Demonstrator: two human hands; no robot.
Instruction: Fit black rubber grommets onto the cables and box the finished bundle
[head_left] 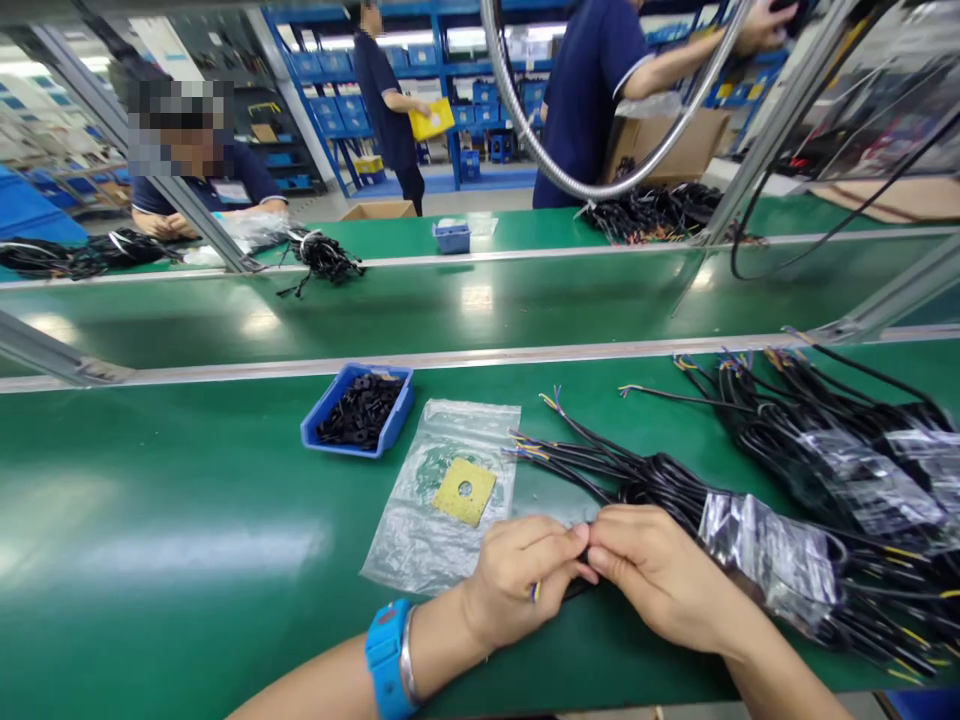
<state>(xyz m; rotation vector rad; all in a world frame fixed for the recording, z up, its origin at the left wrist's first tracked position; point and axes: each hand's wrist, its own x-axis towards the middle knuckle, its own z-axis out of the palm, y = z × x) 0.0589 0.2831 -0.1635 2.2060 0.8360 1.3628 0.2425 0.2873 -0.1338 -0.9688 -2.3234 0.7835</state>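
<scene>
L hand [521, 570]: closing narrow, thumb + fingers pinching blk cable [583, 554]; yellow/blue wire ends [535, 591] poking out under fingers.
R hand [660, 570]: also pinching narrow, fingertips meeting L hand's at same blk cable.
Blk cable pos: sitting btwn both hands' fingertips, above near part of green table [187, 500]; mostly hidden by fingers, exact shape can't tell.
L wrist: wearing blue band [381, 650] + silver bangle [407, 655].
Plastic bag [405, 540]: lying flat just beyond L hand, clear.
Yellow card [450, 500]: resting in or on bag, can't tell which; square w/ round hole mid.
Blue bin [309, 430]: standing L of bag, holding pile of small blk parts [364, 410].
Near bundle [667, 475]: lying beyond + R of R hand, clear film [772, 555] wrapping its middle, coloured wire ends reaching bag's R edge.
Far bundles [757, 420]: lying farther R, also film-wrapped, coloured ends pointing away.
Back bench [525, 235]: running across behind, holding small blue tray [452, 240], more blk cables [322, 250], cardboard box [697, 140] at R.
Co-workers: one sitting [247, 180] back L; one standing [382, 100], holding yellow item [431, 120]; one [585, 90] standing by box, arm stretching R.
Metal hose [585, 188]: hanging in loop, top centre-R.
</scene>
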